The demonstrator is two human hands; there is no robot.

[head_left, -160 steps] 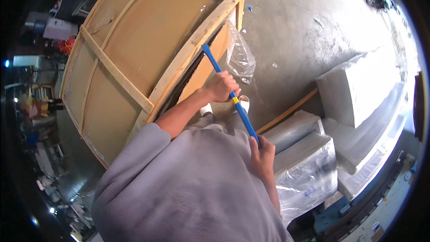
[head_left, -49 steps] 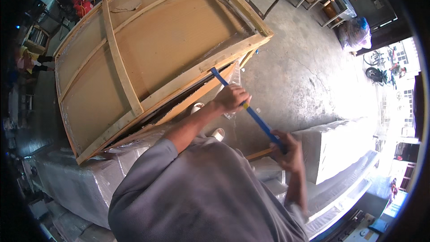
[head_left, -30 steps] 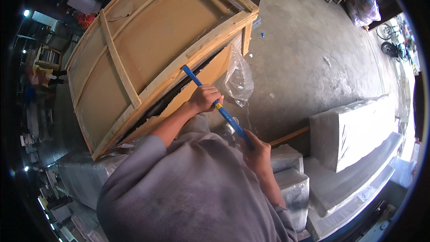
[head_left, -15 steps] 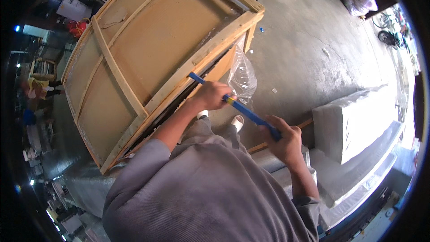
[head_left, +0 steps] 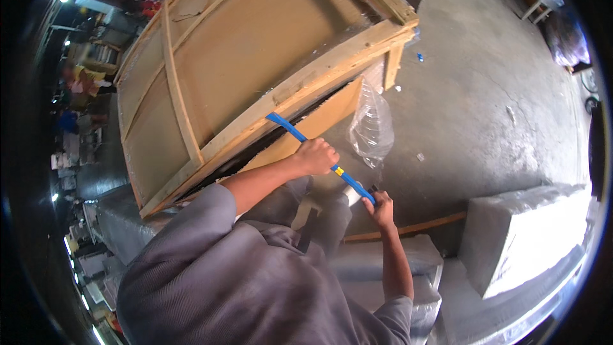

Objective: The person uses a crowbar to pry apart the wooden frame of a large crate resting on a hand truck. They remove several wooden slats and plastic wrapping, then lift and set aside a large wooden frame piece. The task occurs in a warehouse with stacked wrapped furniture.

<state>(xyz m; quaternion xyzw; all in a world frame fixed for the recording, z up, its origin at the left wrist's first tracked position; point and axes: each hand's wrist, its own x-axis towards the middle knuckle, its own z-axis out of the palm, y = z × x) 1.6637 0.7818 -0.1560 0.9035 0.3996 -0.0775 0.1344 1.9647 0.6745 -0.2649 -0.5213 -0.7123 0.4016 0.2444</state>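
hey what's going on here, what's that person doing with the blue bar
A person holds a blue bar in both bare hands: the left hand around its middle, the right hand near its lower end. Its flat upper end is at the edge of a wooden-framed crate; whether it is wedged in, I can't tell. Below that edge, a dark gap shows above a cardboard panel.

White wrapped block [head_left: 539,239] lower right; bulging bag [head_left: 567,45] upper right.
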